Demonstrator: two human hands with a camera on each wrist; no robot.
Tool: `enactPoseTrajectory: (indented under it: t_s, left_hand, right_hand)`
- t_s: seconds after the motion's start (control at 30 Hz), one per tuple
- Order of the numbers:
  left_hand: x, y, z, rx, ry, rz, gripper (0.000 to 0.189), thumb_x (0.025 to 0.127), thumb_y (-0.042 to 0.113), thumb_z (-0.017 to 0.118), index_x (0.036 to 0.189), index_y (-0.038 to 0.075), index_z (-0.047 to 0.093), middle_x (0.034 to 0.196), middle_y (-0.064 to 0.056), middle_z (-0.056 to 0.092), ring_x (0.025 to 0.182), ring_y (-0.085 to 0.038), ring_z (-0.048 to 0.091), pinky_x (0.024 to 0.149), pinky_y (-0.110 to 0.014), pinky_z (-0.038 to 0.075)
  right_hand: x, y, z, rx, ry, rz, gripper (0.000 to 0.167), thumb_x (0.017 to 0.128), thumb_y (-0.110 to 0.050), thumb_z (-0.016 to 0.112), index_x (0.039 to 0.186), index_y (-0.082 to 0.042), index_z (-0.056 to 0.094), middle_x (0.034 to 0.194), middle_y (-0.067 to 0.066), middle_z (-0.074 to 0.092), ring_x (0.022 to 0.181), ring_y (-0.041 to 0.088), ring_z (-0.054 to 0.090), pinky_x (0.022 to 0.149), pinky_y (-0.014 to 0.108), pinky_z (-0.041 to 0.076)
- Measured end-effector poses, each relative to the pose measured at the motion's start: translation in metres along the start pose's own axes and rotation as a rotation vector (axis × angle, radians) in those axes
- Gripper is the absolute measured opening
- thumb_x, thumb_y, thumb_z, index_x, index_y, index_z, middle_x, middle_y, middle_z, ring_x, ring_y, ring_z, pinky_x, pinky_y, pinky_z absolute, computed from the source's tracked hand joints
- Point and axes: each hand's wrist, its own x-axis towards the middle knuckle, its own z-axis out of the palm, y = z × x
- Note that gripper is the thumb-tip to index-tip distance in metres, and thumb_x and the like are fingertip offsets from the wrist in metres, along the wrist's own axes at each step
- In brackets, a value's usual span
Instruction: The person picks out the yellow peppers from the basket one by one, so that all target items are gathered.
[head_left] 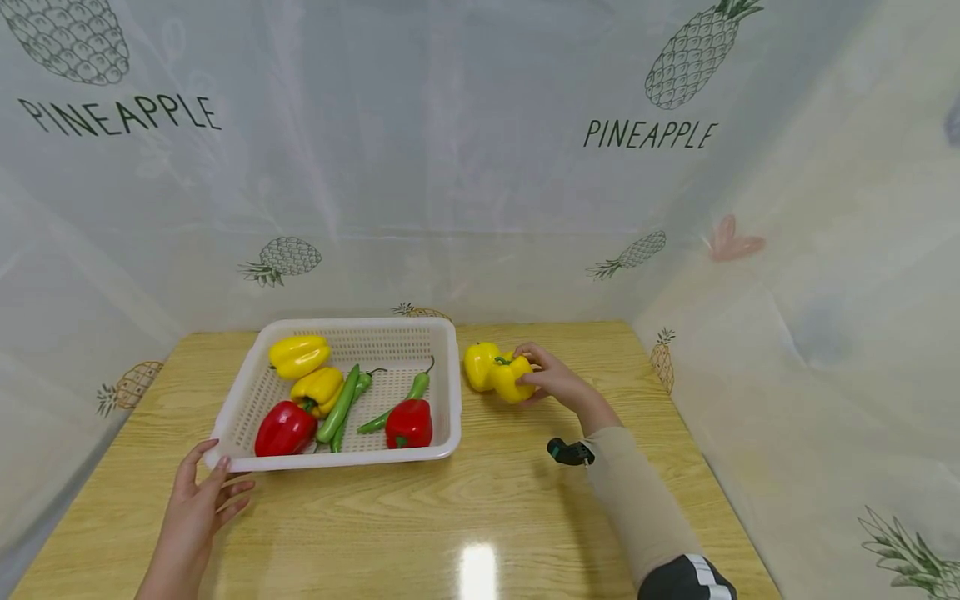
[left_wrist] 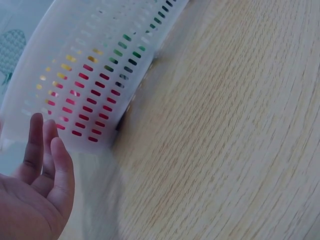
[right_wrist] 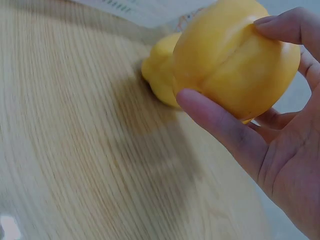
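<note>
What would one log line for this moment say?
right hand: grips yellow pepper on table | second yellow pepper: beside it | left hand: open, at basket corner | basket: holds peppers

Glossy yellow bell pepper (head_left: 513, 379) with green stem up, held between thumb and fingers, a second yellow pepper (head_left: 480, 365) touching it just beyond the fingertips, on the wood
</note>
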Motion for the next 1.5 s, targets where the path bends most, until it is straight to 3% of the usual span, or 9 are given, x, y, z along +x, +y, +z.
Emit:
enactPoseTrajectory:
  t_s: [0.33, 0.67, 0.9, 1.2, 1.33, 1.5]
  left_hand:
    - [0.001, 0.000, 0.000, -0.013, -0.011, 0.033, 0.030, 0.101, 0.029, 0.051, 0.124, 0.043, 0.037, 0.087, 0.008, 0.069, 0.074, -0.012, 0.069, 0.063, -0.026, 0.057]
    - [0.002, -0.001, 0.002, -0.017, -0.020, 0.054, 0.031, 0.101, 0.029, 0.052, 0.125, 0.042, 0.038, 0.087, 0.007, 0.070, 0.072, -0.011, 0.069, 0.062, -0.026, 0.057]
    - [0.002, -0.002, 0.001, -0.021, -0.020, 0.053, 0.031, 0.100, 0.029, 0.053, 0.125, 0.042, 0.038, 0.087, 0.007, 0.070, 0.072, -0.011, 0.069, 0.062, -0.026, 0.057]
    - [0.000, -0.002, 0.001, -0.011, -0.013, 0.045, 0.030, 0.101, 0.030, 0.052, 0.125, 0.042, 0.037, 0.087, 0.008, 0.069, 0.073, -0.012, 0.069, 0.063, -0.026, 0.057]
    - [0.000, -0.002, 0.000, -0.011, -0.007, 0.032, 0.030, 0.101, 0.029, 0.051, 0.124, 0.042, 0.037, 0.087, 0.009, 0.069, 0.073, -0.012, 0.069, 0.063, -0.026, 0.057]
    - [0.001, -0.002, 0.000, -0.012, -0.005, 0.024, 0.030, 0.101, 0.029, 0.051, 0.124, 0.043, 0.037, 0.086, 0.009, 0.069, 0.073, -0.011, 0.069, 0.063, -0.026, 0.057]
  right_hand:
    - [-0.002, 0.014, -0.014, -0.012, 0.026, 0.007, 0.039, 0.091, -0.004, 0.060, 0.125, -0.011, 0.041, 0.134, 0.020, 0.040, 0.099, 0.037, 0.058, 0.075, 0.059, 0.054]
    - [0.000, 0.033, -0.015, 0.041, 0.096, 0.071, 0.042, 0.093, -0.005, 0.057, 0.130, -0.010, 0.036, 0.132, 0.023, 0.039, 0.102, 0.037, 0.055, 0.080, 0.060, 0.052]
    - [-0.002, 0.034, -0.014, 0.062, 0.119, 0.118, 0.049, 0.092, -0.007, 0.056, 0.134, -0.009, 0.031, 0.133, 0.025, 0.037, 0.104, 0.039, 0.054, 0.084, 0.061, 0.050]
    - [0.003, 0.039, -0.015, 0.010, 0.169, 0.149, 0.076, 0.082, -0.002, 0.075, 0.140, -0.010, 0.026, 0.139, 0.027, 0.030, 0.109, 0.042, 0.053, 0.083, 0.055, 0.053]
    - [0.005, 0.038, -0.014, -0.010, 0.187, 0.156, 0.080, 0.080, -0.001, 0.079, 0.139, -0.010, 0.027, 0.141, 0.028, 0.028, 0.111, 0.042, 0.051, 0.082, 0.053, 0.054]
    - [0.003, 0.034, -0.012, -0.161, 0.240, 0.136, 0.080, 0.083, -0.011, 0.079, 0.146, -0.013, 0.031, 0.147, 0.025, 0.027, 0.122, 0.042, 0.044, 0.090, 0.048, 0.052]
